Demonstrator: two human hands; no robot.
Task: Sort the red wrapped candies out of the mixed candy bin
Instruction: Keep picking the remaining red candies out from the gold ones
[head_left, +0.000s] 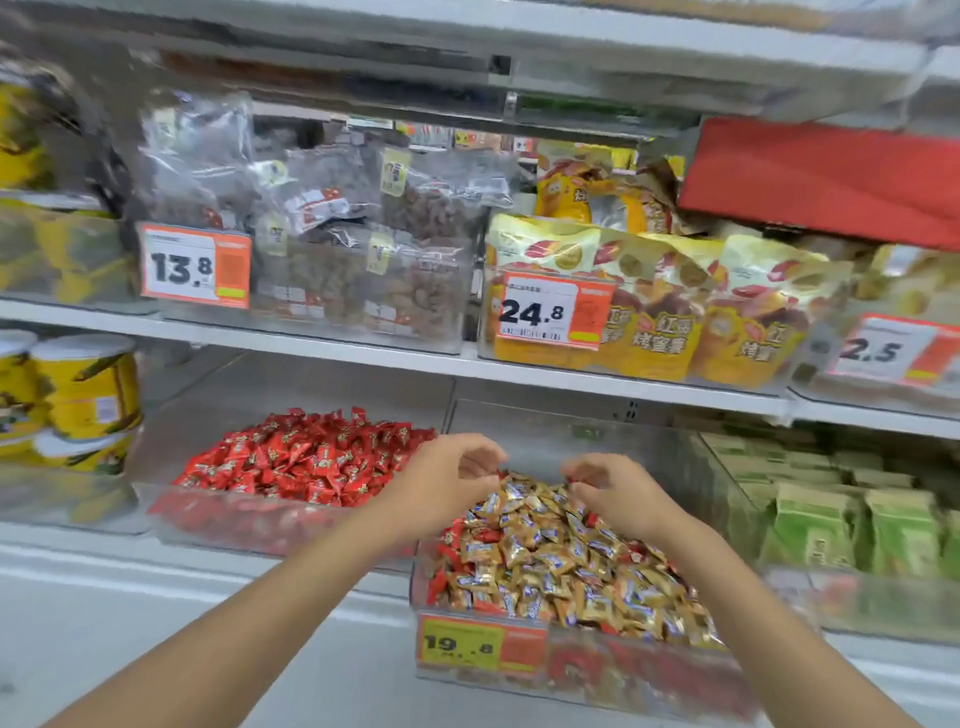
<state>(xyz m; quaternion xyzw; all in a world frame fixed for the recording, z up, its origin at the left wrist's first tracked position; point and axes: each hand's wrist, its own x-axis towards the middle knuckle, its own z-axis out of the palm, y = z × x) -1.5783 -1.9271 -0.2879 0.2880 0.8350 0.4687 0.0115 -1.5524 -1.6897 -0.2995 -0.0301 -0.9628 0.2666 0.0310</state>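
- over the mixed candy bin (623, 675), left hand (447, 483) and right hand (613, 493) hover close together, fingers curled.
- cannot tell whether either grip holds anything.

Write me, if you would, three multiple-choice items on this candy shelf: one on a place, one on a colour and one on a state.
1. Where does the bin of all-red candies stand relative to the mixed bin?
A. to its left
B. to its right
C. on the shelf above

2. Which wrapper colour is most common in the mixed bin?
A. green
B. gold
C. blue

3. How far along is the mixed bin?
A. it is empty
B. red candies lie among the others
C. only green packets are left

Answers:
1 A: the bin of all-red candies sits left of the mixed bin, on the same shelf.
2 B: gold wrappers fill most of the mixed bin.
3 B: red candies show along its left side and here and there among the gold ones.
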